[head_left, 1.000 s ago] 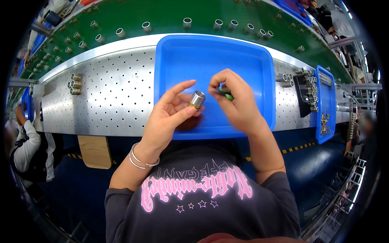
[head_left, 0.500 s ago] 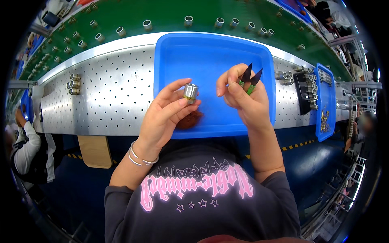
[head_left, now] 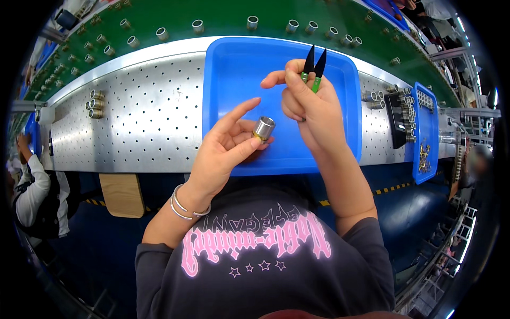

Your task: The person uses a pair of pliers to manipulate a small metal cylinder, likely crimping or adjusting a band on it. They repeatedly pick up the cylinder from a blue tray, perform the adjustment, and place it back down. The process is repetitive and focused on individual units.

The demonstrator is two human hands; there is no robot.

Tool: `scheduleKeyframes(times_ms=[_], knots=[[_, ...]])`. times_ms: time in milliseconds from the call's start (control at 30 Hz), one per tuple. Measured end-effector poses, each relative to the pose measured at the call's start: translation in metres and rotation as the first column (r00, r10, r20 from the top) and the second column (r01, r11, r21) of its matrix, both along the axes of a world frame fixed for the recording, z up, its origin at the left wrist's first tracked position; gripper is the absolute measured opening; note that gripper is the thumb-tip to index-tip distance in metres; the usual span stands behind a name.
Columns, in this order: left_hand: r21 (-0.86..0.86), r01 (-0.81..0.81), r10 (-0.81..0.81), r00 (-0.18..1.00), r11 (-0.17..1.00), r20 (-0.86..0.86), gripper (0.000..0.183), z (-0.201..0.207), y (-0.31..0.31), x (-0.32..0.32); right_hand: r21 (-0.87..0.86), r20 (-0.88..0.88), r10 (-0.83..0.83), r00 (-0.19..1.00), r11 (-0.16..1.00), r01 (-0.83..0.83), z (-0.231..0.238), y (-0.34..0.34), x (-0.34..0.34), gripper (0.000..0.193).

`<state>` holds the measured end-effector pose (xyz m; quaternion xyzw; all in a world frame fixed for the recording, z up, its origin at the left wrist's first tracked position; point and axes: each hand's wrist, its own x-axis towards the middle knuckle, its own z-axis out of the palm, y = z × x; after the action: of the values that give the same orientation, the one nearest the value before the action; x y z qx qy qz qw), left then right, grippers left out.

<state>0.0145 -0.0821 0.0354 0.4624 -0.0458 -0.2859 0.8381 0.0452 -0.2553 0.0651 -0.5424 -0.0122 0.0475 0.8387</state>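
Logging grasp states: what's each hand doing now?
Left hand: holding a silver metal cylinder.
Right hand: holding a green tool with two black pointed blades.

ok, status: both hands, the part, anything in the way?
Left hand: metal cylinder pinched, open end up, over blue tray. Right hand: black-and-green two-pointed tool, points up, apart from cylinder. No loose object between hands.
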Motion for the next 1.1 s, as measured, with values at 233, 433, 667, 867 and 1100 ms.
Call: scheduleKeyframes(times_ms=[233,433,667,867,1100], knots=[[-0.007,0.002,-0.002,1.0,1.0,-0.001,0.052,-0.004,0.001,-0.001,0.135,-0.047,-0.201,0.978,0.969,0.206,-0.007,-0.017,0.0,0.01],[-0.011,-0.08,0.08,0.995,0.997,-0.057,0.041,-0.002,0.002,0.001,0.121,0.24,-0.212,0.947,0.975,0.187,0.01,-0.028,-0.016,0.009],[-0.004,-0.11,0.11,0.994,0.994,0.01,0.04,-0.008,0.0,0.003,0.044,0.471,0.017,0.882,0.998,-0.043,0.033,-0.018,-0.017,0.01],[0.024,-0.118,0.117,0.993,0.993,0.02,0.04,-0.008,0.0,0.004,-0.21,0.412,0.02,0.911,0.975,0.073,0.045,0.001,-0.007,0.02],[-0.02,-0.229,0.226,0.969,0.973,-0.105,0.042,-0.005,0.006,0.012,-0.747,0.375,0.18,0.909,0.64,0.181,-0.008,-0.003,-0.015,0.021]])
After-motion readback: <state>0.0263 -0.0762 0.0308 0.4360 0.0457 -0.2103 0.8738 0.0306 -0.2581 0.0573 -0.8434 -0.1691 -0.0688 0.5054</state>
